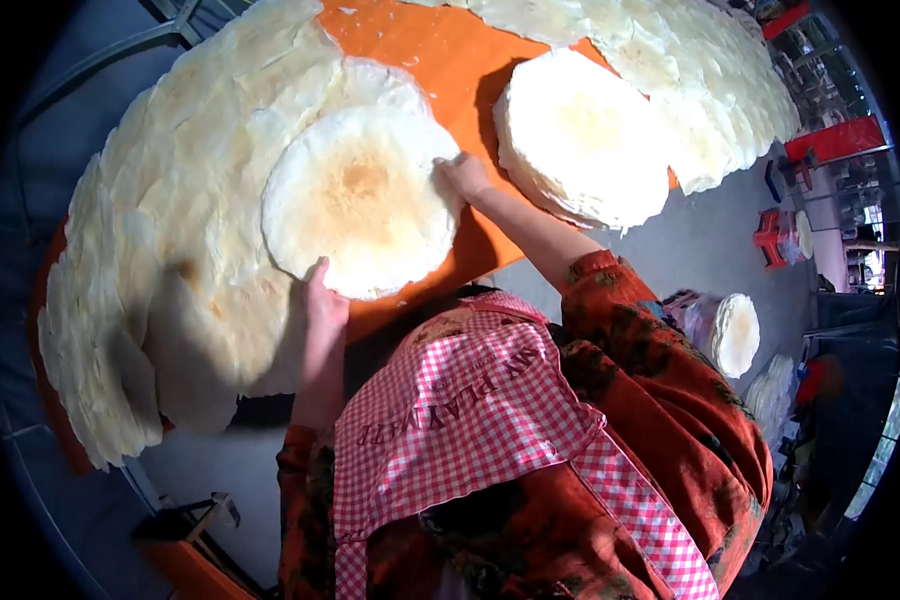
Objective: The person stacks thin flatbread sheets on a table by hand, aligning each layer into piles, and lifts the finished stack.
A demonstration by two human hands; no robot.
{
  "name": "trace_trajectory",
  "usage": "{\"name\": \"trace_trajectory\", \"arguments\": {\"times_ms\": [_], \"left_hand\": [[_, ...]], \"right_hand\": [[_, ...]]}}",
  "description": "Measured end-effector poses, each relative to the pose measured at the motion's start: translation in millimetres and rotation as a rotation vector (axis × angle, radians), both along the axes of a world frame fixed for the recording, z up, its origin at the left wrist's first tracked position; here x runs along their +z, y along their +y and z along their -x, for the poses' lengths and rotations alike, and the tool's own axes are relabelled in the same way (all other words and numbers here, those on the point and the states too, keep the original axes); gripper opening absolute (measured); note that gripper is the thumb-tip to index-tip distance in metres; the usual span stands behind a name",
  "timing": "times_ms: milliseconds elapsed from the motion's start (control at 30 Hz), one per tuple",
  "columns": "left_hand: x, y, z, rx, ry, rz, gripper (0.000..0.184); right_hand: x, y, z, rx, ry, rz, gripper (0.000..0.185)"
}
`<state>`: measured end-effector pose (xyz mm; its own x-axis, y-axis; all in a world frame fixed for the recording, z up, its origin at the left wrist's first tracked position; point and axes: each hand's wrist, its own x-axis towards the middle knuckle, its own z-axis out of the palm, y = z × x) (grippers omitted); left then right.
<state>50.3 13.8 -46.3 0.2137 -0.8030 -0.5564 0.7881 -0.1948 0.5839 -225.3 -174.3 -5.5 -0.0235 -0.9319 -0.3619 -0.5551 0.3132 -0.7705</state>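
A round, pale flatbread-like sheet (362, 205) with a browned middle is held flat between my two hands. My left hand (325, 300) grips its near edge at the lower left, thumb on top. My right hand (462, 178) pinches its right edge. Just right of my right hand, a thick stack of similar round sheets (585, 135) sits on the orange table surface (440, 60). Many overlapping sheets (190, 190) lie on the left, partly beneath the held one.
More overlapping sheets (700, 90) cover the table's upper right. Beyond it are a red stool (769, 238) and another bundle of round sheets (736, 335) on the right. An orange-topped object (185, 568) stands at the lower left, and metal bars (120, 55) at the upper left.
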Motion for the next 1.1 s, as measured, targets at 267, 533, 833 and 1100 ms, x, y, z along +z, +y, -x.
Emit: {"name": "trace_trajectory", "arguments": {"times_ms": [267,533,833,1100], "left_hand": [[-16.3,2.8,-13.4,-0.006,-0.128,-0.130,0.047],[168.9,-55.6,54.3,-0.049,-0.354,0.153,0.062],[242.9,-178.2,247.5,-0.448,-0.056,0.435,0.060],[76.0,-208.5,319.5,-0.737,-0.111,-0.030,0.032]], "right_hand": [[3.3,-4.0,0.0,-0.045,-0.232,-0.111,0.042],[159.7,-4.0,64.0,0.004,-0.662,0.465,0.027],[248.6,5.3,306.0,-0.420,-0.644,0.641,0.017],[38.4,9.0,412.8,-0.728,-0.426,0.263,0.015]]}}
